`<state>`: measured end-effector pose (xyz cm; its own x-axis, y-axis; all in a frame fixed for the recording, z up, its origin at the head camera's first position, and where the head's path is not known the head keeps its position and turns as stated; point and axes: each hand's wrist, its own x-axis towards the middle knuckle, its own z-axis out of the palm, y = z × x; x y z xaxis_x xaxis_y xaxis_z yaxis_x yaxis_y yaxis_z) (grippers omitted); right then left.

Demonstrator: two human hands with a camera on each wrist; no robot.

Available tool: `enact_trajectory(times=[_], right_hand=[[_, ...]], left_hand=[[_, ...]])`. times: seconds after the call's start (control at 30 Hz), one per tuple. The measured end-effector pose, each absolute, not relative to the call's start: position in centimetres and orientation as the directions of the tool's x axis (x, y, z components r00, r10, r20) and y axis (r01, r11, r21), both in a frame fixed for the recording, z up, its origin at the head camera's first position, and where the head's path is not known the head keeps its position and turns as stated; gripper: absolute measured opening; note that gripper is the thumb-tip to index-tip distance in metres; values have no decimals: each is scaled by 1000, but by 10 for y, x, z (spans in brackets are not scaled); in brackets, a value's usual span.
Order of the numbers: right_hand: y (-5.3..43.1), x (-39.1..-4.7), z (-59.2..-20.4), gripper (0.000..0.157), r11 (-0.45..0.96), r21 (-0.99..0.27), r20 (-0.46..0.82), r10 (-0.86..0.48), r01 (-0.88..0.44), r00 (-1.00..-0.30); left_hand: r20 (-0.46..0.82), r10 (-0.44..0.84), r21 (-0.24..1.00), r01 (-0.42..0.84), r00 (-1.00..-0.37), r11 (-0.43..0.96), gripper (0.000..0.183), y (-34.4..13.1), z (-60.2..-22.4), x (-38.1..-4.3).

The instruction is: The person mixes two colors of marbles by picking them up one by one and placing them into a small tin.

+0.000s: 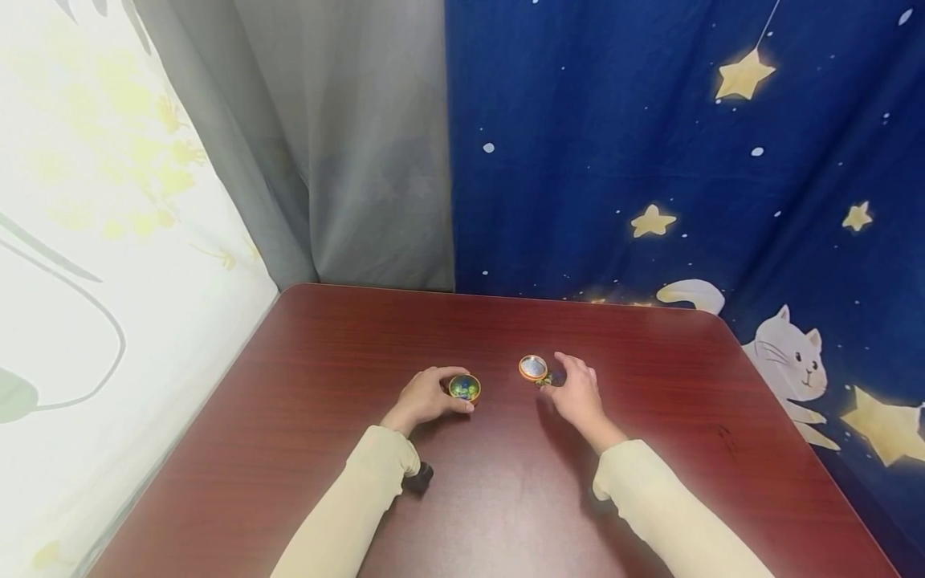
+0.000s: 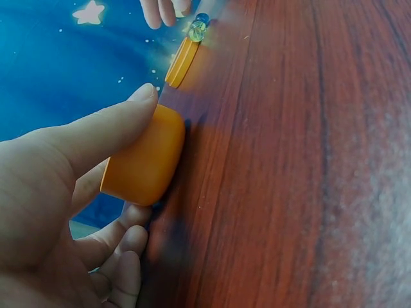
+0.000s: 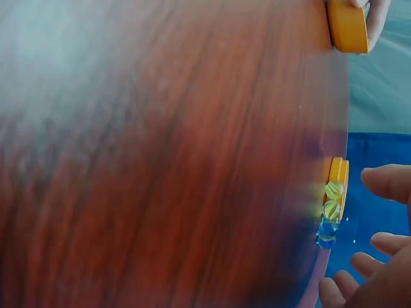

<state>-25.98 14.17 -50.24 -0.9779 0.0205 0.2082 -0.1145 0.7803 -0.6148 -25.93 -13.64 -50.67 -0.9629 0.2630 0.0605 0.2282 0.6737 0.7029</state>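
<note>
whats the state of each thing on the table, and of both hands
left hand, gripping the orange pot
orange pot, uncovered, green and blue contents showing
lid, off the pot, on the table, silvery face up
marbles, loose beside the lid
right hand, holding nothing, fingers apart near the marbles

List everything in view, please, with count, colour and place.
Container: one, orange, in the left hand
Contents: uncounted, blue-green, inside it
Lid: one, orange, on the table
Marbles: several, yellow-green and blue, beside the lid
Table: one, red-brown, below
Plain curtain: one, grey, back left
Starry curtain: one, blue, back right
Patterned cloth: one, white, left side
Small object: one, black, by left sleeve
Sleeves: two, cream, bottom of head view
Left hand: one, around the container
Right hand: one, beside the marbles
</note>
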Motion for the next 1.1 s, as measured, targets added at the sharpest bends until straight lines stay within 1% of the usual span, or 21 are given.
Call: enact_trajectory(times=[0.27, 0.47, 0.9, 1.1], right_hand=[[148, -260, -508, 72, 831, -540, 181, -43, -136, -983], [154, -263, -508, 69, 856, -504, 137, -51, -114, -989], [156, -270, -507, 48, 855, -506, 152, -44, -116, -987], [157, -271, -508, 42, 853, -511, 161, -24, -104, -987]], left_hand=[[61, 262, 706, 228, -963, 671, 56, -136, -506, -259], [60, 259, 708, 224, -964, 670, 56, -136, -507, -260], [56, 259, 711, 221, -964, 668, 58, -136, -508, -260], [50, 260, 706, 218, -964, 674, 58, -137, -508, -261]])
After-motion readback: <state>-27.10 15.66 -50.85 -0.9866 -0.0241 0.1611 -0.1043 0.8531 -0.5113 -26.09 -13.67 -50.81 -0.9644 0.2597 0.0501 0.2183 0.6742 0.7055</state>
